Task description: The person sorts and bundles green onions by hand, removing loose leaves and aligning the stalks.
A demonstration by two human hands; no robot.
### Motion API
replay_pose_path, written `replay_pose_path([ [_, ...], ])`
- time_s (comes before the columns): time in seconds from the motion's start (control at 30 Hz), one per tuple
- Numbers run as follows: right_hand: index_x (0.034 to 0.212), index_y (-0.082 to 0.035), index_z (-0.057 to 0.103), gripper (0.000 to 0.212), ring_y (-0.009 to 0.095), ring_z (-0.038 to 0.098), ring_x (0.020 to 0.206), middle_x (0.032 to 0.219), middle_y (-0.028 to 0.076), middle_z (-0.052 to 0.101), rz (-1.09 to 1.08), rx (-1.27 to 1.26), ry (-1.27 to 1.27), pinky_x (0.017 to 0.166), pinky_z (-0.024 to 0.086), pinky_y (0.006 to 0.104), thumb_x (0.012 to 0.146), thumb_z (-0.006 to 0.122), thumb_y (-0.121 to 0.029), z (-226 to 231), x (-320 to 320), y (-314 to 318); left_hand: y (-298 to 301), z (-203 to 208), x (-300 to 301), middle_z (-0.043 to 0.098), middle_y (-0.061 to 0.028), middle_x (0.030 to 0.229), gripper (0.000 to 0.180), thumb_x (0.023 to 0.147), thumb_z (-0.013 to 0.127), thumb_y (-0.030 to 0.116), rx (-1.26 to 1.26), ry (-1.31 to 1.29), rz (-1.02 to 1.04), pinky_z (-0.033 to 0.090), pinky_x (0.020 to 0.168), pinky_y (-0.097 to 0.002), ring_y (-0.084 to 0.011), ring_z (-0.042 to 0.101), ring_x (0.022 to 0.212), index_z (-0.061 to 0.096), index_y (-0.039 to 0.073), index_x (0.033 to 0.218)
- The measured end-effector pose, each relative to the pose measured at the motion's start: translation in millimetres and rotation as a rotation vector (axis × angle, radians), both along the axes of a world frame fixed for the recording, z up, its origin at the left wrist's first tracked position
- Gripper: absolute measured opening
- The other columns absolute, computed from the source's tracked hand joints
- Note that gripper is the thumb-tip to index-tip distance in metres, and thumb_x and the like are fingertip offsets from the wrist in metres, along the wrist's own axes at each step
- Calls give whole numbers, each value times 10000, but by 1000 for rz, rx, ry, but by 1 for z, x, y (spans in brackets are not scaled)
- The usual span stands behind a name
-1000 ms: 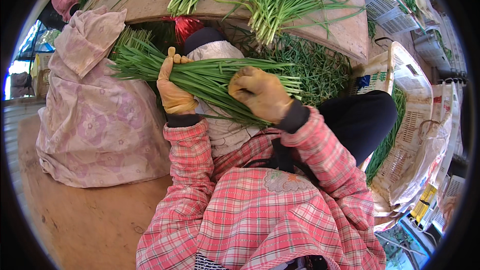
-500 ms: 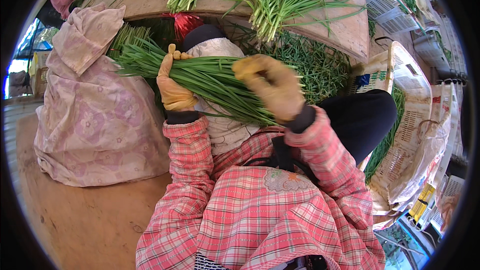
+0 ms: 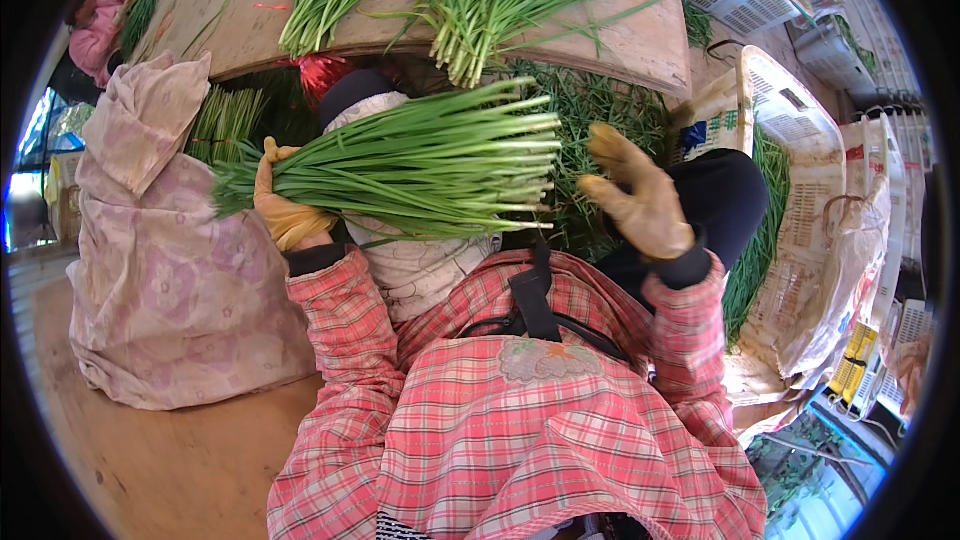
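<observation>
My left hand (image 3: 287, 202), in a tan glove, is wrapped round a thick bunch of garlic chives (image 3: 430, 160) near its leafy left end. The bunch lies sideways above my lap, its pale cut stem ends fanned out toward the right. To the right of those ends, apart from them, my gloved right hand (image 3: 640, 192) hovers with thumb and fingers spread and nothing in it. Below that hand, loose green leaves (image 3: 600, 130) cover the ground.
Two more piles of chives (image 3: 490, 15) lie on a wooden board (image 3: 640, 35) ahead. A flowered cloth (image 3: 190, 270) drapes over something at left, beside tied bunches (image 3: 225, 120). White plastic crates (image 3: 800, 110) stand at right. Another person in pink (image 3: 100, 35) sits far left.
My right hand has moved off the bunch to the right and its fingers have spread. The bunch, still in my left hand, has turned more level, showing its stem ends.
</observation>
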State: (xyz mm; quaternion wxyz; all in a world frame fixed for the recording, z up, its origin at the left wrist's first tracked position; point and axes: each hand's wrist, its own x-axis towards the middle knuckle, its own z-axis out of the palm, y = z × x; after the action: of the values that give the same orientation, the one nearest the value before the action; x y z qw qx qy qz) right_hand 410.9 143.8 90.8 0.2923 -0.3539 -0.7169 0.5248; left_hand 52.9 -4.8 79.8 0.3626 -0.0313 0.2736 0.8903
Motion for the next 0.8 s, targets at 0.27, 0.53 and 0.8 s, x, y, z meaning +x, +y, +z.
replay_pose_path([
  [0.27,916,-3,628,119,101,513,574,681,46,591,-190,-85,201,521,418,235,858,579,-94,4,-58,13,-17,-11,-16,594,-39,745,84,827,598,137,-122,5,-11,482,684,-317,-175,570,682,599,53,834],
  [0.53,1099,50,559,392,156,610,792,891,115,651,111,-103,-29,738,494,259,790,682,-157,-11,-27,-3,-20,-45,-29,619,-59,755,99,835,562,128,-144,-39,-16,498,689,-313,-180,593,713,617,53,799],
  [0.8,941,33,630,276,114,601,761,844,58,664,68,-736,154,704,494,260,725,740,-98,-4,-67,-21,-17,-35,-21,630,-42,718,107,816,586,139,-213,-27,23,502,651,-333,-191,599,674,612,71,737],
])
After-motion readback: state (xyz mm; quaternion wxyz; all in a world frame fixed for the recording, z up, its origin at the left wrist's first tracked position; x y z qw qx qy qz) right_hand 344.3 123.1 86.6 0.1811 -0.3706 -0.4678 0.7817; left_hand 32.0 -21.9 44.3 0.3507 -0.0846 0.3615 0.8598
